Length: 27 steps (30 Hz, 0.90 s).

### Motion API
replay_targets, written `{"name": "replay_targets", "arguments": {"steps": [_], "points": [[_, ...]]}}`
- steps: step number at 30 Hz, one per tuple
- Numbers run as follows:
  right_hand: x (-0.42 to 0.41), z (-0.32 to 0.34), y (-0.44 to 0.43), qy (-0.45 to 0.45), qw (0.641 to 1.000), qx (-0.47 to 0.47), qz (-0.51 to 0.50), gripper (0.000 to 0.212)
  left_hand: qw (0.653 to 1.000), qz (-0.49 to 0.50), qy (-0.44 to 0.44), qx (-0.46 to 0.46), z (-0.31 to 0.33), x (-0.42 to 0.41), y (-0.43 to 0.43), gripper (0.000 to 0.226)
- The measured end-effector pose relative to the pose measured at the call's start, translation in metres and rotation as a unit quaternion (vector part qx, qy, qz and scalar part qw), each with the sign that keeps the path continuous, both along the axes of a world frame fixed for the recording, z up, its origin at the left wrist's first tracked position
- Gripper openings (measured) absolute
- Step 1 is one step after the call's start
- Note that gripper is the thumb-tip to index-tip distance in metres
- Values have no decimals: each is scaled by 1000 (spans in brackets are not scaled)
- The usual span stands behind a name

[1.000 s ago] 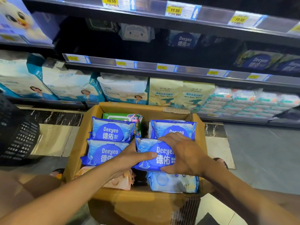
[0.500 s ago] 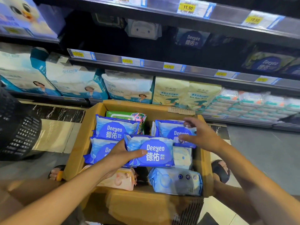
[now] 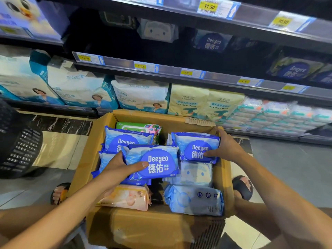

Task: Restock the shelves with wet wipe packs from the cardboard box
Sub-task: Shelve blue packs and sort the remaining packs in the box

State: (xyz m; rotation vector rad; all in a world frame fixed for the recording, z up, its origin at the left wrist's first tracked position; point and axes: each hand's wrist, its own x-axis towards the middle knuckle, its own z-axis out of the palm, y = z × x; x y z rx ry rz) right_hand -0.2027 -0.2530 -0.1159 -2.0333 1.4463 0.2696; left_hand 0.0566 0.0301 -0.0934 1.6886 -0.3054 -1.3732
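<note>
An open cardboard box stands on the floor below the shelves, with several wet wipe packs in it. My left hand grips a blue Deeyeo pack, lifted slightly above the packs in the middle of the box. My right hand closes around a second blue Deeyeo pack at the box's back right, thumb on its label, fingers behind it. More blue packs lie at the left, a green pack at the back, a pink pack and a pale blue pack at the front.
The dark middle shelf above the box holds a few Deeyeo packs far back. The bottom shelf carries diaper bags and baby wipe bags. A black basket stands at left. Sandalled feet flank the box.
My right hand let go of the middle pack, moved to the back right of the box and took hold of a second blue pack. My left hand kept the first pack.
</note>
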Motion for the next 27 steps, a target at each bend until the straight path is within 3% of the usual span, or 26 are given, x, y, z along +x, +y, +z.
{"name": "replay_targets", "arguments": {"steps": [3, 6, 9, 12, 17, 20, 22, 25, 27], "points": [[3, 0, -1, 16, 1000, 13, -10, 122, 1000, 7, 2, 0, 0, 3, 2, 120], [2, 0, -1, 42, 999, 0, 6, 102, 1000, -3, 10, -14, 0, 3, 2, 118], [0, 2, 1, 57, 997, -30, 37, 100, 1000, -1, 13, -9, 1, 3, 2, 120], [-1, 6, 3, 67, 996, -2, 51, 97, 1000, 2, 12, -5, 1, 2, 0, 122], [-4, 10, 7, 83, 991, 24, 102, 114, 1000, 7, 13, -5, 0, 1, -2, 106], [-7, 11, 9, 102, 984, 14, 146, 102, 1000, 9, 5, -3, 0, 1, -4, 97], [-8, 11, 8, 92, 984, 1, 152, 105, 1000, 11, -1, -3, 0, 2, -6, 96], [-10, 13, 11, 66, 989, 5, 135, 94, 1000, 11, -12, -8, 1, 2, -9, 96], [-12, 13, 13, 38, 993, 8, 107, 99, 1000, 15, -13, -14, 3, 2, -13, 96]]}}
